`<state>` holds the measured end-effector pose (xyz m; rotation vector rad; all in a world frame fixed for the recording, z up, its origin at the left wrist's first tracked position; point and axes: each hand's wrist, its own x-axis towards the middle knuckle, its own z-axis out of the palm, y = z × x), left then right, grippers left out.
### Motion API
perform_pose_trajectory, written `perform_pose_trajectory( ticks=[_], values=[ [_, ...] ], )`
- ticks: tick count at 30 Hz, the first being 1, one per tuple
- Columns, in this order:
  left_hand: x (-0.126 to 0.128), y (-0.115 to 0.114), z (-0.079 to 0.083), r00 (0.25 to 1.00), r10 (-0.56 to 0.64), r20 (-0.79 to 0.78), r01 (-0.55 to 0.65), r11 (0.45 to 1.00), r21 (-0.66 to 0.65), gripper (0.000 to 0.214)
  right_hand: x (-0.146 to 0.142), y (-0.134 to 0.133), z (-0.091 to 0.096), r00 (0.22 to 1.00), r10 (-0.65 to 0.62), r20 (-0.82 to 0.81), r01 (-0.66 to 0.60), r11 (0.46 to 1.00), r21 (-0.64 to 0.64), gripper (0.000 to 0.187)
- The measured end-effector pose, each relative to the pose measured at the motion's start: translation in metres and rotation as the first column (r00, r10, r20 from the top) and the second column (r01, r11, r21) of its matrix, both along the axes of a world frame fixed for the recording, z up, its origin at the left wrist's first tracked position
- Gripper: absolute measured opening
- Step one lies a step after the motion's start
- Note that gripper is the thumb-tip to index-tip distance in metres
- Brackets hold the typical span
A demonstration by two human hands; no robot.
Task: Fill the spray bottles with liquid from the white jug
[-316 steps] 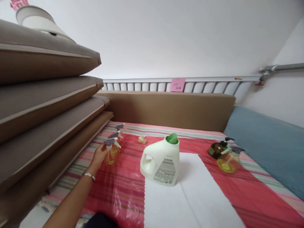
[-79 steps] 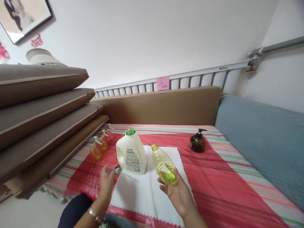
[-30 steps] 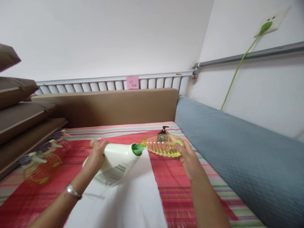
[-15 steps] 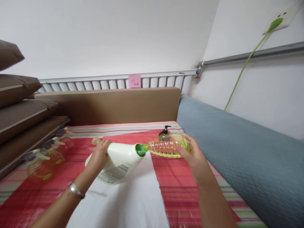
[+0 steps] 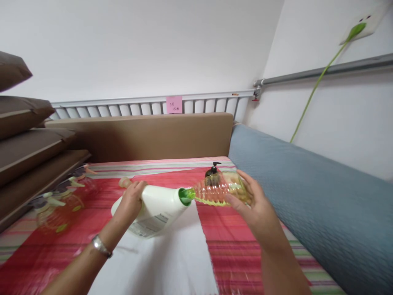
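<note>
My left hand (image 5: 130, 203) grips a white detergent jug (image 5: 155, 208) and holds it tipped to the right above a white cloth (image 5: 159, 262). The jug's green spout (image 5: 185, 195) meets the neck of a clear ribbed bottle (image 5: 219, 189) with yellow liquid in it. My right hand (image 5: 254, 203) is wrapped round that bottle's base, keeping it nearly level. Behind the bottle a dark pump bottle (image 5: 211, 172) stands on the red striped cover (image 5: 239, 229).
Several spray bottles (image 5: 58, 200) sit at the left, below stacked brown cushions (image 5: 30, 143). A small loose cap (image 5: 123, 182) lies behind the jug. A brown headboard (image 5: 147, 135) closes the back, and a blue cushion (image 5: 307, 196) runs along the right.
The bottle's base has lifted slightly and its neck has pressed closer into the jug's spout. Both hands keep their grips; the view has barely shifted.
</note>
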<state>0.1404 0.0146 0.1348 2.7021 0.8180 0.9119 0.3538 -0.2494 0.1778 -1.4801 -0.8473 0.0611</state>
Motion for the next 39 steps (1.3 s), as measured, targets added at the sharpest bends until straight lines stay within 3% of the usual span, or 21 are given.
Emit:
perform_pose_trajectory(
  ticks=[11, 17, 24, 34, 39],
  values=[
    [0.002, -0.006, 0.003, 1.000, 0.001, -0.011, -0.001, 1.000, -0.020, 0.036, -0.021, -0.004, 0.008, 0.969, -0.044, 0.244, 0.051, 0.998, -0.022, 0.062],
    [0.002, -0.011, 0.004, 0.999, 0.026, -0.036, -0.027, 0.999, -0.031, 0.038, -0.034, -0.003, 0.011, 0.917, 0.020, 0.398, -0.020, 1.000, -0.005, 0.057],
    [0.000, -0.009, 0.000, 1.000, 0.007, -0.026, -0.008, 1.000, -0.019, 0.038, -0.034, -0.004, 0.010, 0.949, 0.065, 0.308, -0.077, 0.997, 0.026, 0.057],
    [-0.001, -0.008, -0.001, 0.999, 0.029, -0.045, -0.029, 0.999, -0.013, 0.039, -0.025, -0.008, 0.005, 0.994, 0.051, 0.094, -0.060, 0.993, 0.098, 0.057],
    [-0.002, -0.008, -0.001, 0.999, 0.027, -0.045, -0.027, 1.000, 0.000, 0.037, -0.026, -0.009, 0.007, 0.996, 0.064, 0.066, -0.071, 0.992, 0.109, 0.056]
  ],
)
